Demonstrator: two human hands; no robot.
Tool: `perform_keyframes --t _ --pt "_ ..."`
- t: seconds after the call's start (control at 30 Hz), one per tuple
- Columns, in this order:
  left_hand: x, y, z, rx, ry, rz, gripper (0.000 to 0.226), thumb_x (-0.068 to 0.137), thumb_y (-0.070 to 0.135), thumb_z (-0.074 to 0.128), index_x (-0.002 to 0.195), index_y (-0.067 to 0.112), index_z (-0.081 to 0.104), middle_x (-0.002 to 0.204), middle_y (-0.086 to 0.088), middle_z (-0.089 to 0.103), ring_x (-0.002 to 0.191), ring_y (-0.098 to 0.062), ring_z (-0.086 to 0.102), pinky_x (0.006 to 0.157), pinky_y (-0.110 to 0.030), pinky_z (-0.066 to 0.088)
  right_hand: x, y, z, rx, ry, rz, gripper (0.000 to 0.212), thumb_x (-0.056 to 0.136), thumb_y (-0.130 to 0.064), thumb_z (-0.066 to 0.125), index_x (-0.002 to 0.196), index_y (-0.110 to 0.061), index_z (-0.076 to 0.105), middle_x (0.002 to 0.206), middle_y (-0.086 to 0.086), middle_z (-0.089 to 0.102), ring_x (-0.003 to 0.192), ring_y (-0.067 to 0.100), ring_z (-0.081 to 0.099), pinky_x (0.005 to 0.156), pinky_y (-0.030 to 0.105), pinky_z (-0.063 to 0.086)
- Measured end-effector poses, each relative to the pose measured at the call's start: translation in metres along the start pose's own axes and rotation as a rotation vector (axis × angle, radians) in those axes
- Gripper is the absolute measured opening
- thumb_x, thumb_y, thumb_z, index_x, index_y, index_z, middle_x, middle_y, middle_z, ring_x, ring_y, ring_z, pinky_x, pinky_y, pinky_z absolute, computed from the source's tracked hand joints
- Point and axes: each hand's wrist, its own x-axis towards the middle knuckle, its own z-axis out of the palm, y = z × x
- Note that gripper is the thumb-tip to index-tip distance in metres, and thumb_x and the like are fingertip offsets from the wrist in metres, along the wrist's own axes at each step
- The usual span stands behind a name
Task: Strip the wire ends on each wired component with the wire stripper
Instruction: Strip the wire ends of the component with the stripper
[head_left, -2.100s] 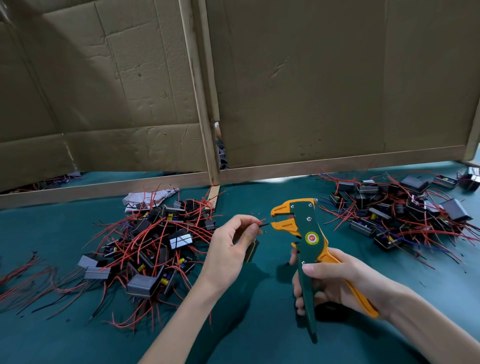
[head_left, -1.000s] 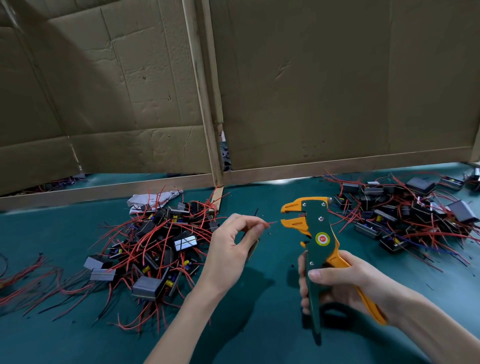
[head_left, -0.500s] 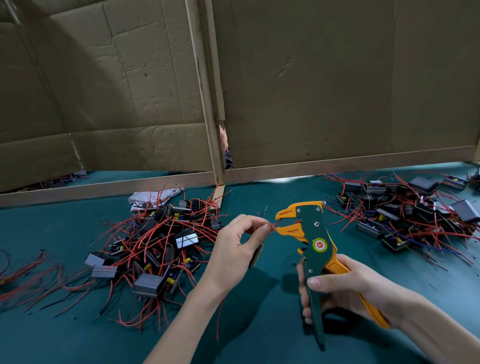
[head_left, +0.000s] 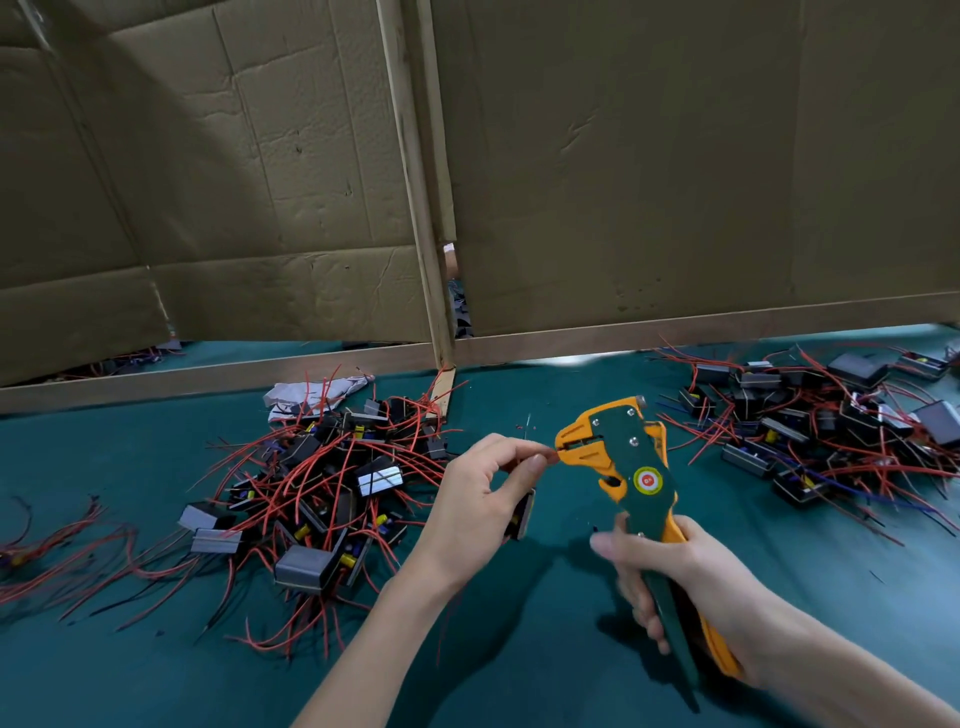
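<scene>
You hold a red wire end (head_left: 549, 451) at the wire stripper's (head_left: 631, 467) orange head.
Your left hand (head_left: 478, 499) pinches the wire between thumb and forefinger, its black component (head_left: 522, 514) hanging below. Your right hand (head_left: 691, 587) curls round the stripper's handles. Wired components lie heaped in a left pile (head_left: 332, 493) and a far-right pile (head_left: 831, 415) on the green table (head_left: 104, 675).

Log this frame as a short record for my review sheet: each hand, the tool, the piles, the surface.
left hand: pinches a red wire; its small component hangs under the fingers
right hand: grips the handles of the wire stripper
tool position: upright, head at the wire end
left pile: wired components, red leads tangled
right pile: more wired components
surface: green table
backdrop: cardboard panels
</scene>
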Motion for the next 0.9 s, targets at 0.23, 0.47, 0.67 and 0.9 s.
perform_keyframes --t 0.23,0.47,0.67,0.9 --pt "0.0 0.002 -0.002 0.062 0.11 -0.014 0.019 0.093 0.015 0.059 0.086 0.028 0.069 0.092 0.008 0.067 0.09 -0.001 0.06 0.082 -0.014 0.042 0.005 -0.005 -0.013 0.344 -0.306 -0.018 0.046 0.061 -0.021 0.089 0.097 -0.003 0.067 0.082 0.029 0.061 0.073 0.039 0.064 0.069 0.047 0.055" --pt "0.036 0.034 -0.065 0.402 0.575 0.137 0.016 0.095 0.011 0.055 0.106 0.009 0.067 0.098 -0.006 0.065 0.086 -0.016 0.063 0.082 -0.024 0.051 0.015 -0.005 -0.021 0.452 -0.116 0.083 0.042 0.06 -0.012 0.082 0.097 -0.003 0.064 0.083 0.029 0.063 0.072 0.041 0.065 0.068 0.049 0.056" --pt "0.068 0.037 -0.093 0.596 0.49 -0.439 0.053 0.097 0.015 0.049 0.146 0.014 0.03 0.153 -0.03 0.011 0.13 -0.048 0.037 0.107 -0.049 0.034 0.014 -0.006 -0.023 0.498 -0.108 0.084 0.028 0.073 -0.003 0.072 0.1 -0.002 0.062 0.085 0.028 0.063 0.073 0.039 0.066 0.069 0.048 0.056" --pt "0.078 0.048 0.008 0.857 0.301 -0.124 0.036 0.093 0.016 0.05 0.128 0.009 0.051 0.138 -0.018 0.046 0.128 -0.03 0.042 0.106 -0.041 0.038 0.018 -0.006 -0.027 0.531 0.01 -0.015 0.028 0.072 -0.006 0.067 0.099 -0.004 0.059 0.082 0.025 0.065 0.071 0.038 0.067 0.064 0.044 0.058"
